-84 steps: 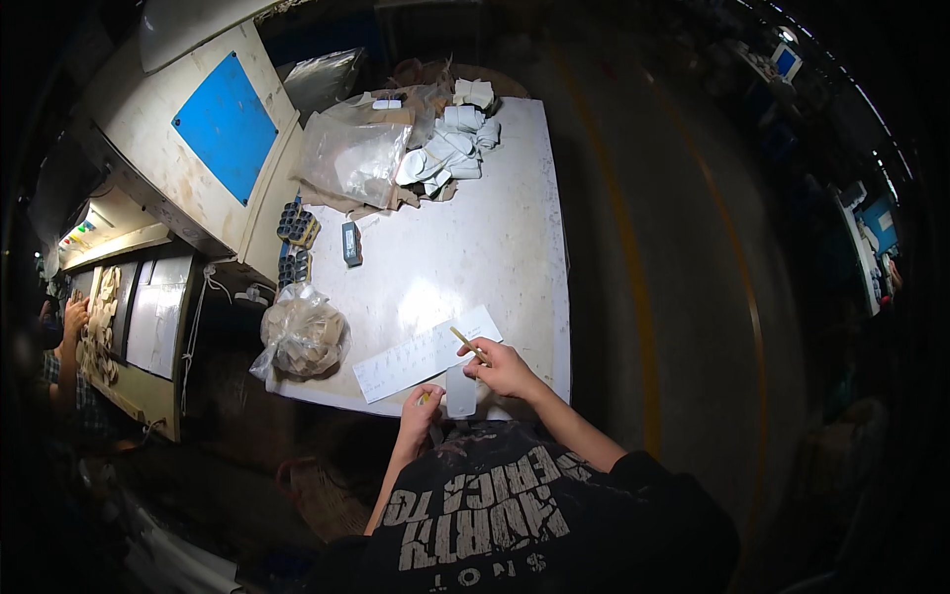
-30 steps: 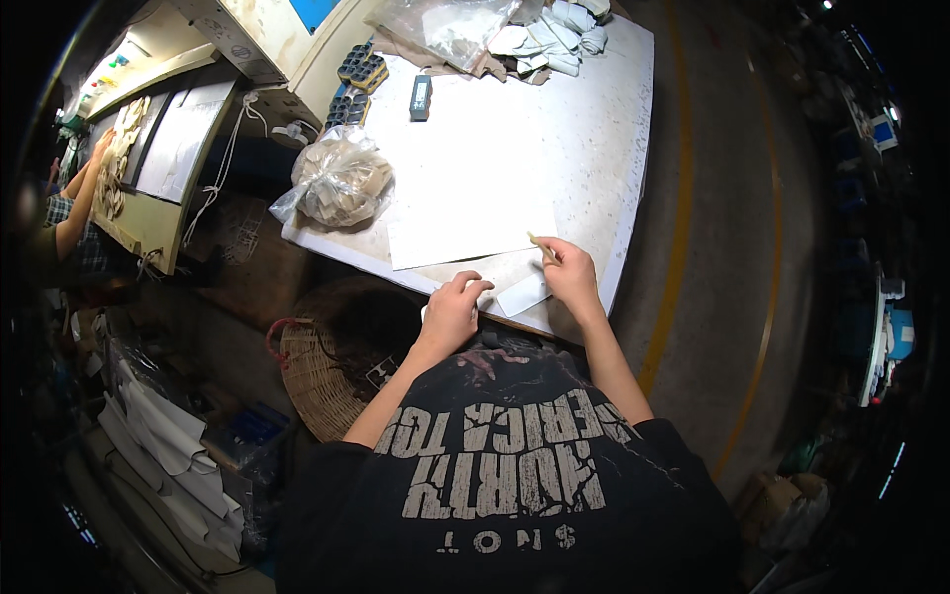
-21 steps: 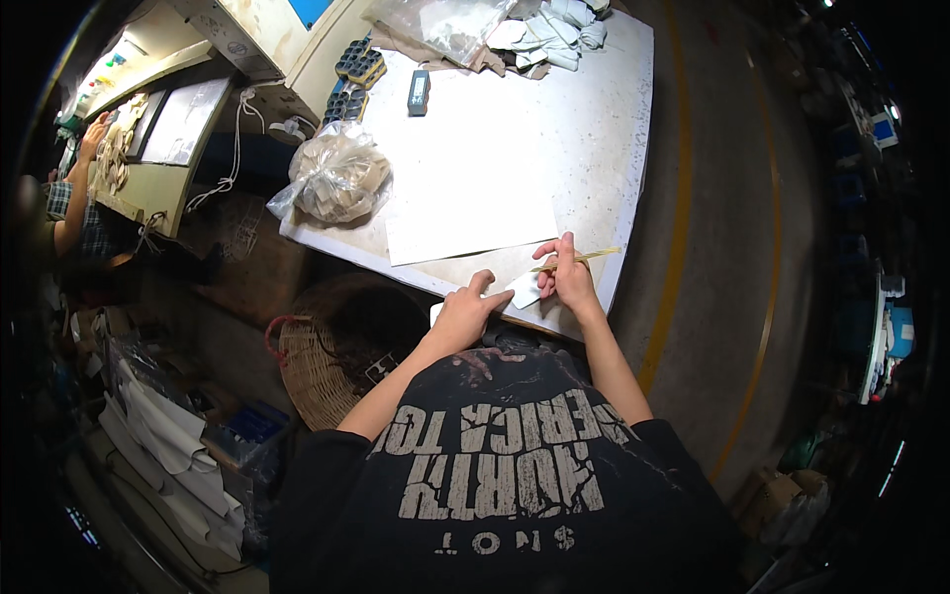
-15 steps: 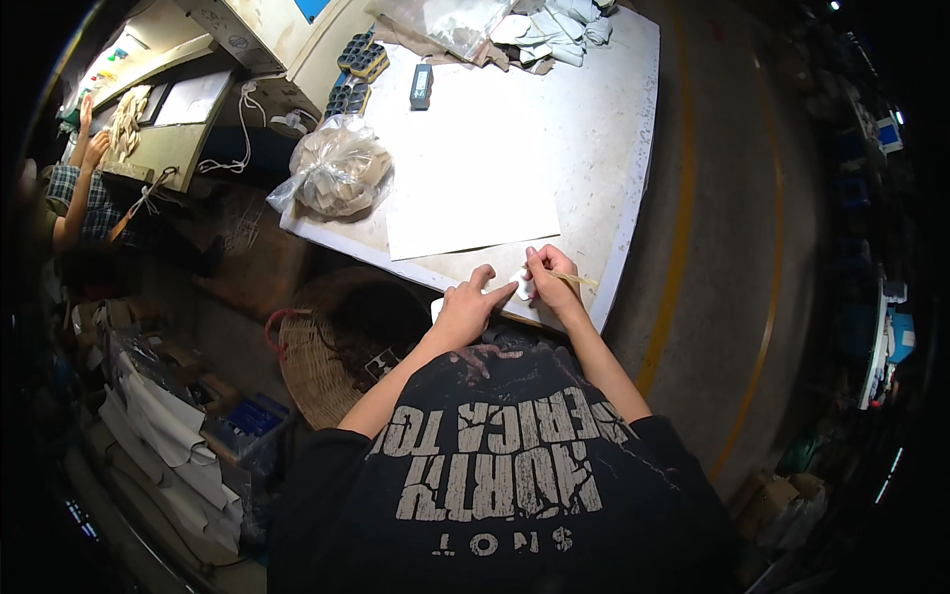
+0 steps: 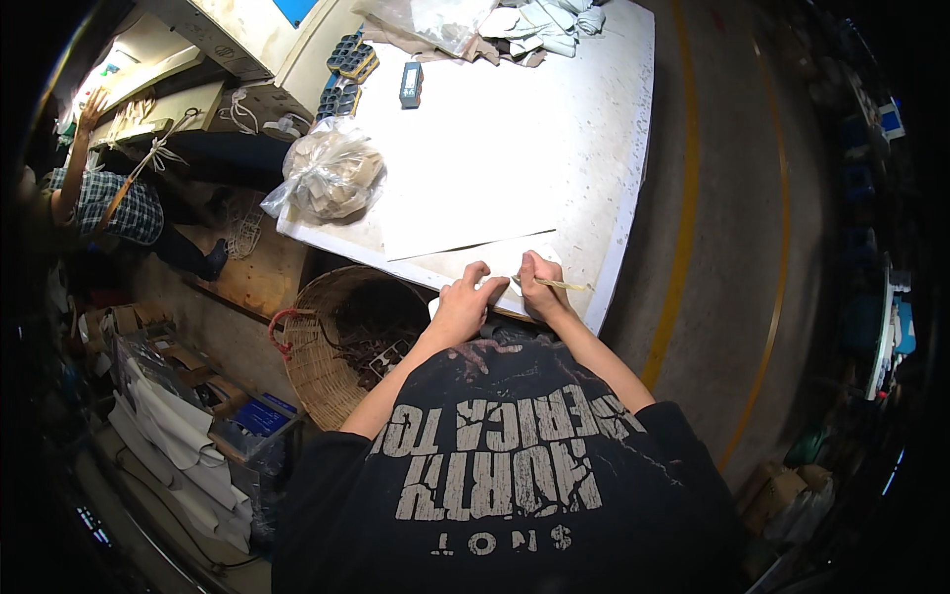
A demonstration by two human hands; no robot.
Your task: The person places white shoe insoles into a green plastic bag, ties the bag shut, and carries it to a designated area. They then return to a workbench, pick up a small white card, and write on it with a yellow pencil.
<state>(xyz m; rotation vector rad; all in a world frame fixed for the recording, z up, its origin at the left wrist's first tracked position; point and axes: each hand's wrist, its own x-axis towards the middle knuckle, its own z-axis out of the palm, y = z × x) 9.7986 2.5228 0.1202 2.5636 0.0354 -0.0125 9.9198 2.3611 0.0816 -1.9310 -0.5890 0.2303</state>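
At the near edge of the table, my left hand [image 5: 463,305] rests with thumb and index finger apart. Its thumb reaches toward a small white piece [image 5: 515,285], mostly hidden between my two hands. Close on the right, my right hand [image 5: 541,287] is closed around a slim, pale yellowish stick-like tool [image 5: 564,285]. The stick's back end points right; I cannot make out its tip. Just beyond my hands lies a large bright white sheet [image 5: 475,168] on the white table [image 5: 604,178].
A clear bag of beige pieces [image 5: 334,170] sits at the table's left edge. Farther back are a small dark box [image 5: 411,86], black-and-yellow trays [image 5: 353,57] and crumpled cloth [image 5: 544,25]. A wicker basket [image 5: 322,381] stands below left. Another person's arm [image 5: 77,148] shows far left.
The white piece between my hands shows less now, and my left thumb has drawn back a little. The view has shifted slightly. At far left, the other person's hand has moved.
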